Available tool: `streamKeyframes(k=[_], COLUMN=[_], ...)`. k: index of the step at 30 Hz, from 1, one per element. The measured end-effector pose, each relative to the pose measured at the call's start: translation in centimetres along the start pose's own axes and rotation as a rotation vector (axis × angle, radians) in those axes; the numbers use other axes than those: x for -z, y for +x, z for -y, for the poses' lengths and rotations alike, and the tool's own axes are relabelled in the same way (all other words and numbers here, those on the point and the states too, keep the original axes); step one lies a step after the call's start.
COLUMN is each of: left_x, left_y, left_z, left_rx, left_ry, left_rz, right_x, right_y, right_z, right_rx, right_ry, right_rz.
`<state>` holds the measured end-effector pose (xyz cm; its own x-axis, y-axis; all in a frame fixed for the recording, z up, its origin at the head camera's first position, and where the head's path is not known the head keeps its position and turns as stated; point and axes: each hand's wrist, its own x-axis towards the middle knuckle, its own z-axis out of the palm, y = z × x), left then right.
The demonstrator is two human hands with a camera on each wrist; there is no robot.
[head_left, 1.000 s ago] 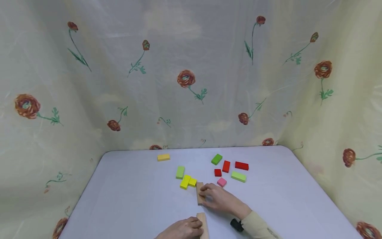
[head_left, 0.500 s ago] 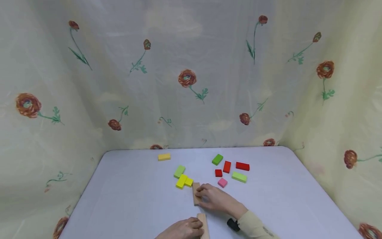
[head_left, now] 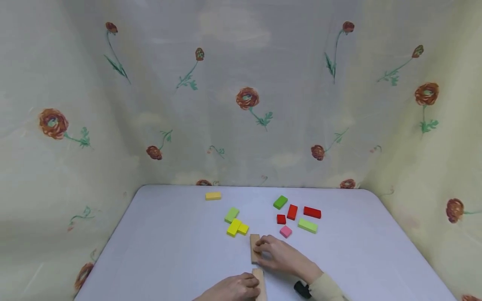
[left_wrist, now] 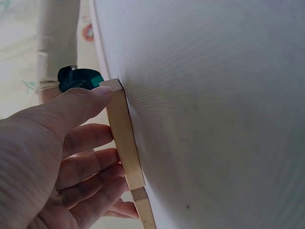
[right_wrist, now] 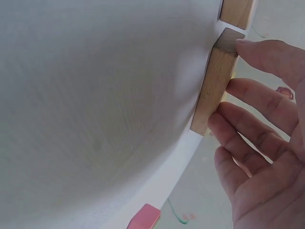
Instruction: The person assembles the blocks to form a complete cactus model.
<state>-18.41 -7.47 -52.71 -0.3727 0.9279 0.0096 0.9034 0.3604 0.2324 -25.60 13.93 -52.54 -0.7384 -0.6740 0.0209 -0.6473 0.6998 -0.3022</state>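
Near the table's front, my left hand (head_left: 234, 287) holds a plain wooden block (head_left: 260, 284), thumb at one end and fingertips along its face in the left wrist view. Just beyond it, my right hand (head_left: 278, 254) grips a second wooden block (head_left: 254, 246), with the thumb (right_wrist: 259, 50) on its end and the fingers along the side. Both blocks lie lengthwise away from me on the white table, nearly in line, with a small gap between their ends. Two yellow blocks (head_left: 233, 227) lie together just past the far wooden block, a light green block (head_left: 231, 215) behind them.
A pink block (head_left: 285, 231) lies beyond my right hand. Several red blocks (head_left: 312, 212), another light green block (head_left: 308, 225) and a darker green block (head_left: 280, 202) are scattered there. A pale yellow block (head_left: 213, 196) lies at the back. Flowered curtains (head_left: 246, 142) surround the table (head_left: 169, 251).
My right hand slid its wooden block left, shifting the yellow blocks and turning the light green one, then drew it nearer to the left hand's block. The left hand stays nearly still.
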Motion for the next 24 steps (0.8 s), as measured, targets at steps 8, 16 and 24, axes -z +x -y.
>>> streamKeyframes(k=[8,16,24], left_x=[0.0,0.1,0.0], left_y=[-0.3,-0.6,-0.9], left_z=[0.1,0.0,-0.1], left_rx=[0.019,-0.004,0.005], left_ry=[-0.008,0.07,0.113], left_rz=[0.002,-0.055,-0.093], right_x=[-0.1,-0.2,-0.5], right_y=[0.0,-0.3,-0.4], right_z=[0.2,0.6,1.0], right_rx=[0.007,-0.014,-0.002], right_ry=[0.01,-0.018,-0.027], right_rz=[-0.003,0.005,-0.006])
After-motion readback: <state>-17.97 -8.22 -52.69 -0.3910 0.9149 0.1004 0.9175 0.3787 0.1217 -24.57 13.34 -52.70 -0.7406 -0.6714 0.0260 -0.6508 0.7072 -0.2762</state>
